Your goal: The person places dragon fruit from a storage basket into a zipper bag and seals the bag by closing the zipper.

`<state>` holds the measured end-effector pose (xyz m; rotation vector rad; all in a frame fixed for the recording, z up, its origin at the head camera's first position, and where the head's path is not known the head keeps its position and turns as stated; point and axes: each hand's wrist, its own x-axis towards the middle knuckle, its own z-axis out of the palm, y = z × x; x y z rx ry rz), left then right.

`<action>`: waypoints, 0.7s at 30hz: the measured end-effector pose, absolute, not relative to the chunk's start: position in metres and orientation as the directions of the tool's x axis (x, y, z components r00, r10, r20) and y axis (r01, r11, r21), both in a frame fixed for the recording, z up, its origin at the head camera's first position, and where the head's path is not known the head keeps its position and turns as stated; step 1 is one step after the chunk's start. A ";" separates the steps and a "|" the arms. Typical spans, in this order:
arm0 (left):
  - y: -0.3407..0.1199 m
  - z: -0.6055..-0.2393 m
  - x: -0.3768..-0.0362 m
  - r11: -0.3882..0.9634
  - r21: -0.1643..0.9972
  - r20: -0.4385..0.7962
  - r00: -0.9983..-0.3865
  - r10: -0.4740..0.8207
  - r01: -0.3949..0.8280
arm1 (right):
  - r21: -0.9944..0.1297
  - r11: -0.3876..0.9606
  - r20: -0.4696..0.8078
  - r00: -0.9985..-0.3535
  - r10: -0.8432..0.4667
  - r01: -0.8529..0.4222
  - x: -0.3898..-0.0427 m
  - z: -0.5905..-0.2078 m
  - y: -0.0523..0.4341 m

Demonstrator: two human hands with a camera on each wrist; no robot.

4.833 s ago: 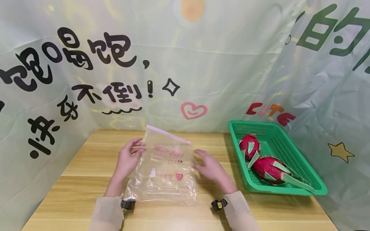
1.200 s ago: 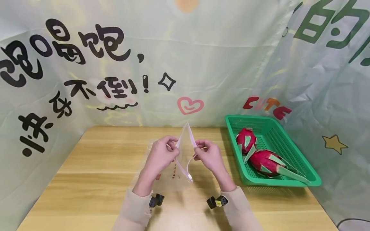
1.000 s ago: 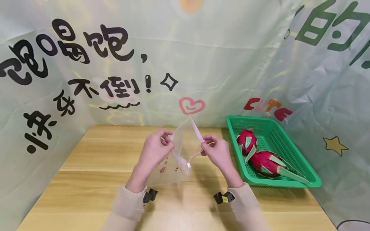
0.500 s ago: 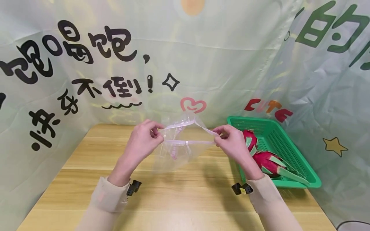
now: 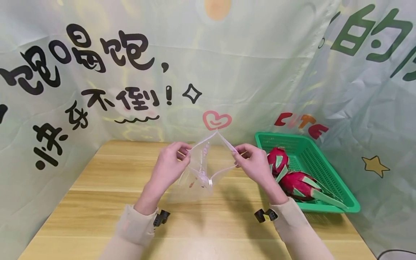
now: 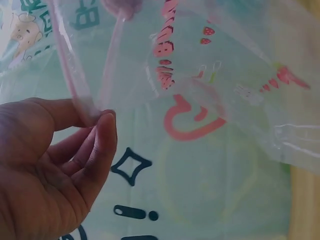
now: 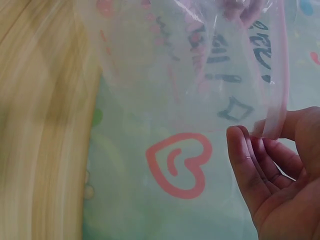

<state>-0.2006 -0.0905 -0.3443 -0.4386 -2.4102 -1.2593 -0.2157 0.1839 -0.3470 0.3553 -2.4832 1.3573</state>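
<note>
A clear zip bag (image 5: 195, 187) with a pale pink zip edge and red and pink print hangs above the table, its mouth spread into a diamond. My left hand (image 5: 170, 164) pinches the left side of the mouth between thumb and fingers; the left wrist view shows that hand (image 6: 65, 145) on the pink edge. On the opposite side, my right hand (image 5: 255, 162) pinches the other edge, and in the right wrist view its fingertips (image 7: 240, 140) meet the pink strip. A white slider (image 5: 210, 182) sits at the near corner of the mouth. Nothing shows inside the bag.
To the right stands a green plastic basket (image 5: 325, 162) holding two dragon fruits, one at the back (image 5: 277, 159) and one nearer (image 5: 297, 184). The wooden table (image 5: 107, 202) ends at a printed cloth backdrop (image 5: 247, 90).
The bag lay flatter between open hands; then both hands took its zip edge and pulled the mouth apart. Since half a second ago the hands have come slightly closer together. The basket stays put.
</note>
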 end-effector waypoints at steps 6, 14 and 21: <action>-0.079 -0.359 -0.204 0.469 0.724 0.541 -0.838 0.067 0.506 | -0.787 0.521 0.362 -0.931 -0.043 -0.330 -0.217 -0.353 0.178; -0.063 -0.373 -0.210 0.320 0.799 0.543 -0.840 -0.018 0.510 | -0.816 0.479 0.360 -0.933 -0.018 -0.324 -0.220 -0.366 0.168; -0.056 -0.380 -0.213 0.267 0.847 0.493 -0.867 -0.071 0.459 | -0.844 0.450 0.329 -0.944 0.002 -0.293 -0.222 -0.380 0.161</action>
